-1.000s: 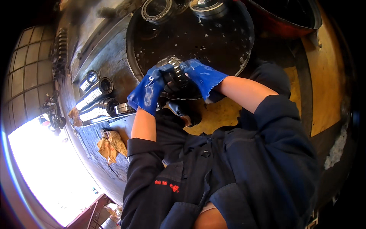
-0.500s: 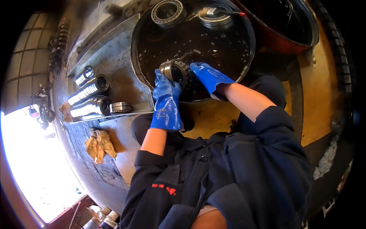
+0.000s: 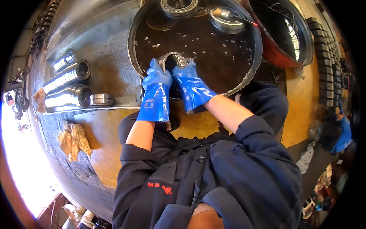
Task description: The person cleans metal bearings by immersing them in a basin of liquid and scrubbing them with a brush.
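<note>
Both my hands wear long blue rubber gloves and meet at a metal roller bearing (image 3: 164, 60) near the front of a round basin (image 3: 131, 49) of dark liquid. My left hand (image 3: 158, 77) is closed on the bearing's left side. Against its right side, my right hand (image 3: 187, 78) has its fingers curled round the ring and rollers. The gloves cover much of the bearing's near part. Farther back in the basin sit two more bearings, one at the back (image 3: 179, 11) and one at the back right (image 3: 228, 27). A paintbrush (image 3: 225, 13) with a red-tipped handle rests across the latter.
On a metal tray (image 3: 110, 72) at left lie rows of bearings (image 3: 68, 78) and one single bearing (image 3: 101, 99). Stained work gloves (image 3: 73, 141) lie below it. A red drum (image 3: 272, 49) stands right of the basin. At far right, another person's blue sleeve (image 3: 344, 131) shows.
My right hand has moved left and inward, closing round the bearing's right side. The bearing is turned and sits slightly farther back. The whole view has shifted, bringing the person at right into sight.
</note>
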`<act>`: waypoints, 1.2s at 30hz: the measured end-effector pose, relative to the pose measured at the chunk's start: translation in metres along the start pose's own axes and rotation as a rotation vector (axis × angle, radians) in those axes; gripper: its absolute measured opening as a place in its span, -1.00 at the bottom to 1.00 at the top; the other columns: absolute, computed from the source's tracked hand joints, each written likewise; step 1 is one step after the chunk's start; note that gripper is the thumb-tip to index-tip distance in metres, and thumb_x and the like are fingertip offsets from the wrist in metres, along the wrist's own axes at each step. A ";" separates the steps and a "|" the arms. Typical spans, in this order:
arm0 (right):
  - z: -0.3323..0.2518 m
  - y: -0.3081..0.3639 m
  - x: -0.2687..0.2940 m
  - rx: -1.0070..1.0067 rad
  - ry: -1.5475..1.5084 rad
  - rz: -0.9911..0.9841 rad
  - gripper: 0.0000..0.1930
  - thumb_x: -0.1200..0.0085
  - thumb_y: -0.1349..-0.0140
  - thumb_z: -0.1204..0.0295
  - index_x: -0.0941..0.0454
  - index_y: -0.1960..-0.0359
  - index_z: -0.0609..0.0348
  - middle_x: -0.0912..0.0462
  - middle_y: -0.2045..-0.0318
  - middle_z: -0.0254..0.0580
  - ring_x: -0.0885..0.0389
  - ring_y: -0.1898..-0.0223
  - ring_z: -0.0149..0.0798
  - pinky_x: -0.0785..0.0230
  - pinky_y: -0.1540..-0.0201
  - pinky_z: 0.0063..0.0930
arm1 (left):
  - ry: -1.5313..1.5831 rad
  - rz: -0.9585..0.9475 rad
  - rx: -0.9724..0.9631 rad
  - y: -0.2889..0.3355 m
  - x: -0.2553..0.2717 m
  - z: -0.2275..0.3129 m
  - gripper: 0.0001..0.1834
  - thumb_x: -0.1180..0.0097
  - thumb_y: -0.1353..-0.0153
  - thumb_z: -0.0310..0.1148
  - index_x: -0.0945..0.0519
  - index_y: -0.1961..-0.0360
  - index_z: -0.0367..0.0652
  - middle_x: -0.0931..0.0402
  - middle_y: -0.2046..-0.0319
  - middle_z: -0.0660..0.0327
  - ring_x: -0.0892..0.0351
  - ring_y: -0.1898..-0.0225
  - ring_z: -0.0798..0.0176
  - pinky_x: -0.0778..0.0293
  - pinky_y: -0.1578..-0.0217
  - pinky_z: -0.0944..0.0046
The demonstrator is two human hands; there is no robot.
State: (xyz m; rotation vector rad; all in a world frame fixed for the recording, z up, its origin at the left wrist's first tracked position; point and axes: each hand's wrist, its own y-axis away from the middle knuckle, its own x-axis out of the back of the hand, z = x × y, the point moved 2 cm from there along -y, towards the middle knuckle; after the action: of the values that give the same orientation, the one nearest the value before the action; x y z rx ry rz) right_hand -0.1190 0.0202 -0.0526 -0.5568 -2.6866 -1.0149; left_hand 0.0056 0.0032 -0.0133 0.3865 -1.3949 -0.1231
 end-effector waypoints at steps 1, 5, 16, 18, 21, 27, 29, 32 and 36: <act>-0.025 0.010 0.010 0.012 -0.018 -0.137 -0.30 -0.32 -0.20 0.30 -0.45 -0.35 0.38 -0.73 -0.06 0.33 -0.76 -0.10 0.16 -0.56 -0.25 -0.09 | -0.001 0.005 0.019 -0.004 0.001 -0.009 -0.18 -0.11 -0.40 0.00 -0.20 -0.60 0.01 -0.63 -0.19 -0.23 -0.74 -0.10 -0.30 -0.64 -0.17 -0.15; -0.070 -0.052 0.024 0.269 0.159 -0.607 -0.31 -0.31 -0.22 0.21 -0.49 -0.35 0.31 -0.73 -0.08 0.31 -0.75 -0.12 0.16 -0.54 -0.24 -0.07 | 0.130 -0.033 -0.026 -0.004 0.010 0.010 -0.21 -0.11 -0.37 -0.06 -0.26 -0.56 -0.06 -0.62 -0.20 -0.27 -0.68 -0.18 -0.32 -0.58 -0.22 -0.17; 0.012 0.024 0.031 0.347 0.348 -0.148 -0.01 -0.36 -0.20 -0.10 -0.25 -0.53 0.25 -0.53 -0.36 0.34 -0.60 -0.31 0.29 -0.44 -0.40 -0.01 | 0.284 -0.018 0.005 -0.012 0.014 -0.003 -0.25 -0.10 -0.30 -0.10 -0.40 -0.43 -0.32 -0.56 -0.26 -0.33 -0.60 -0.28 -0.31 -0.48 -0.33 -0.10; 0.000 0.025 0.055 0.430 0.412 -0.191 -0.01 -0.35 -0.21 -0.12 -0.27 -0.52 0.27 -0.60 -0.29 0.35 -0.61 -0.32 0.25 -0.46 -0.38 -0.02 | 0.319 -0.025 -0.006 -0.007 0.017 0.001 -0.25 -0.10 -0.30 -0.10 -0.40 -0.43 -0.32 -0.57 -0.26 -0.33 -0.60 -0.27 -0.32 -0.47 -0.33 -0.11; -0.049 0.009 0.055 0.450 0.293 -0.331 -0.29 -0.28 -0.27 -0.02 -0.58 -0.30 0.27 -0.75 -0.11 0.14 -0.72 -0.15 0.06 -0.53 -0.21 -0.15 | 0.346 -0.048 -0.012 -0.001 0.024 0.004 -0.26 -0.09 -0.30 -0.13 -0.40 -0.44 -0.30 -0.58 -0.24 -0.33 -0.60 -0.28 -0.33 -0.48 -0.32 -0.14; -0.050 -0.080 0.013 0.276 0.267 -0.788 -0.60 -0.15 -0.34 0.24 -0.76 -0.10 0.18 -0.80 0.00 -0.01 -0.70 -0.05 -0.13 -0.51 -0.13 -0.15 | 0.366 -0.033 -0.021 -0.007 0.023 0.012 -0.30 -0.10 -0.30 -0.13 -0.43 -0.41 -0.26 -0.57 -0.26 -0.31 -0.60 -0.28 -0.33 -0.48 -0.33 -0.13; -0.046 -0.060 0.019 0.505 0.221 -0.849 -0.54 -0.16 -0.32 0.24 -0.70 -0.19 0.19 -0.78 -0.05 0.05 -0.70 -0.12 -0.05 -0.50 -0.21 -0.15 | 0.331 -0.040 -0.015 -0.008 0.026 0.009 -0.27 -0.12 -0.31 -0.11 -0.41 -0.44 -0.26 -0.56 -0.27 -0.30 -0.59 -0.28 -0.32 -0.48 -0.33 -0.12; 0.011 0.008 0.027 0.363 0.430 -0.323 -0.16 -0.28 -0.21 0.05 -0.35 -0.46 0.24 -0.62 -0.24 0.33 -0.61 -0.28 0.18 -0.47 -0.33 -0.06 | 0.338 -0.029 0.007 -0.005 0.019 0.000 -0.25 -0.12 -0.32 -0.08 -0.40 -0.47 -0.22 -0.57 -0.27 -0.30 -0.60 -0.28 -0.32 -0.49 -0.33 -0.12; -0.004 -0.006 0.047 0.415 0.503 -0.241 0.01 -0.35 -0.16 -0.05 -0.25 -0.54 0.31 -0.59 -0.28 0.42 -0.60 -0.31 0.29 -0.47 -0.37 -0.06 | 0.301 -0.046 0.027 -0.006 0.020 0.005 -0.27 -0.11 -0.31 -0.07 -0.41 -0.45 -0.20 -0.57 -0.26 -0.30 -0.60 -0.28 -0.33 -0.49 -0.32 -0.13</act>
State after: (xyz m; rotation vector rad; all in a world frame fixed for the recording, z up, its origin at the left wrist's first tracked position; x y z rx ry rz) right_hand -0.1642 0.0262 -0.0383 0.0972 -2.4240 -0.5199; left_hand 0.0051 -0.0092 0.0042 0.4410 -1.0925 -0.0799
